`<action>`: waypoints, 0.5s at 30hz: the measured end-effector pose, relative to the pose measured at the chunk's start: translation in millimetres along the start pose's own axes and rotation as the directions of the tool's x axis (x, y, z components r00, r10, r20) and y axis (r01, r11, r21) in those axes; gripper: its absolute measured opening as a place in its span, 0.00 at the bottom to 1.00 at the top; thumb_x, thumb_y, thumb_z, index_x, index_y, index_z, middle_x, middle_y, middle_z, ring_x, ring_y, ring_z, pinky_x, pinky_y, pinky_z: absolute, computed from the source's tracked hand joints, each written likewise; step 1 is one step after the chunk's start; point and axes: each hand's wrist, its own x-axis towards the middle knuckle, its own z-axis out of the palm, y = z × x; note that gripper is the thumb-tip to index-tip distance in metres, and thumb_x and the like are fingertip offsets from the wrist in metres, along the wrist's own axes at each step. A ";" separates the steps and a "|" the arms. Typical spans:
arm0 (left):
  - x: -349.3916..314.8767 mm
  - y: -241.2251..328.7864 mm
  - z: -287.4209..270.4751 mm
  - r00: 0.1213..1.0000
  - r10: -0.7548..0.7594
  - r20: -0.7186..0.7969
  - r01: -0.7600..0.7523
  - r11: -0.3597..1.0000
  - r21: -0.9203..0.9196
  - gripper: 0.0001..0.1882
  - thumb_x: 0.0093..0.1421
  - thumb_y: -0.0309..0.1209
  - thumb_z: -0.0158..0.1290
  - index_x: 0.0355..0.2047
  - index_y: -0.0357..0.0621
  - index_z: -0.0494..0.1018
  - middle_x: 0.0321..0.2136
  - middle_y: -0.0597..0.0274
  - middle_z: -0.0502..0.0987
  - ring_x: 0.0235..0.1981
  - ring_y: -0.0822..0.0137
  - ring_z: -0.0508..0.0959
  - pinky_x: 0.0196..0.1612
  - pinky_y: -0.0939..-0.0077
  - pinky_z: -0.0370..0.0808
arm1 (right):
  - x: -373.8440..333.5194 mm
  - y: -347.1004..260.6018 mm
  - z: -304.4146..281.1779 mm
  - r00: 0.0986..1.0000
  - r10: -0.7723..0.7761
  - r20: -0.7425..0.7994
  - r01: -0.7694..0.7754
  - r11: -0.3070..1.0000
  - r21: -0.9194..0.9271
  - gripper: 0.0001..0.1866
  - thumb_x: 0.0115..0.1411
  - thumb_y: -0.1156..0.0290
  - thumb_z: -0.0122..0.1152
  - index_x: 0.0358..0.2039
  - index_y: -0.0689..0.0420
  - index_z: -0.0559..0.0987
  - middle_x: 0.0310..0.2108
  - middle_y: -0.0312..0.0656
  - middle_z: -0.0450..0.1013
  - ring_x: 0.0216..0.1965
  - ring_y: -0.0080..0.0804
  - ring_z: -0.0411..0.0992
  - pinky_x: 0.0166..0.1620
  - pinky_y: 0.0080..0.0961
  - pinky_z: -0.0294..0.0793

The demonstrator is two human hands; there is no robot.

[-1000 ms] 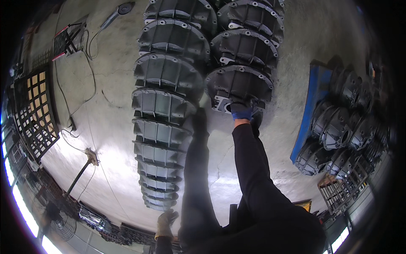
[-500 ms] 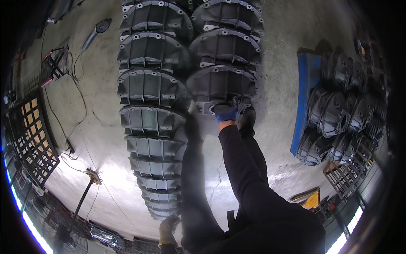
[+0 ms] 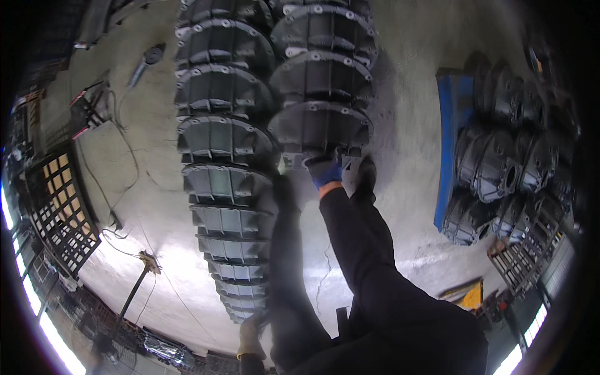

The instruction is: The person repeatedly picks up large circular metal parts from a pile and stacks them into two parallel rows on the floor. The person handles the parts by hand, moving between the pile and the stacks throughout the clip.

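Observation:
My right hand [image 3: 325,170], in a blue glove with a dark front, reaches to the lower edge of the nearest dark metal housing [image 3: 322,128] in the right-hand row. Its fingers look curled, but their tips are lost against the dark metal, and I cannot make out what they hold. That housing is rounded and ribbed, with bolt holes along its flange. At the lower edge hangs my left hand [image 3: 251,337], in a yellowish glove, beside the near end of the left row of ribbed housings [image 3: 215,181]. Its fingers are dim and partly hidden.
My shoes stand between and beside the rows. At the right, round metal castings [image 3: 494,165] sit by a blue panel [image 3: 445,144]. Leftward lie an angle grinder [image 3: 150,57], a cable [image 3: 133,156], a black grid rack [image 3: 62,206] and a pole stand [image 3: 139,278].
The view has shifted slightly, so the housing rows sit a little differently in the picture. My right hand stays at the housing's lower edge, its wrist turned a bit. The left hand remains low.

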 end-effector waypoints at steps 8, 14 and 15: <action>-32.9 -60.1 -16.3 0.991 0.123 -0.058 -0.122 0.992 0.027 0.18 0.62 0.42 0.53 0.40 0.39 0.77 0.33 0.61 0.81 0.31 0.68 0.81 0.37 0.73 0.78 | -118.5 -120.8 -14.4 0.946 0.306 0.108 -0.137 0.678 -0.722 0.18 0.65 0.56 0.43 0.49 0.47 0.73 0.51 0.38 0.70 0.57 0.37 0.63 0.60 0.48 0.57; -73.5 -105.2 16.7 0.961 0.178 -0.210 -0.207 0.971 -0.123 0.13 0.57 0.29 0.57 0.37 0.29 0.78 0.33 0.48 0.81 0.34 0.58 0.82 0.37 0.68 0.81 | -196.8 -263.4 26.0 0.925 0.234 -0.298 -0.375 0.674 -0.637 0.14 0.63 0.56 0.48 0.40 0.47 0.78 0.46 0.39 0.76 0.51 0.43 0.69 0.53 0.44 0.66; -84.7 -104.9 20.5 0.959 0.228 -0.169 -0.237 0.971 -0.039 0.12 0.56 0.29 0.58 0.37 0.34 0.80 0.35 0.54 0.82 0.37 0.63 0.82 0.39 0.71 0.79 | -218.6 -287.5 33.2 0.940 0.220 -0.261 -0.341 0.634 -0.694 0.14 0.62 0.56 0.49 0.40 0.47 0.78 0.48 0.39 0.75 0.52 0.44 0.69 0.53 0.45 0.66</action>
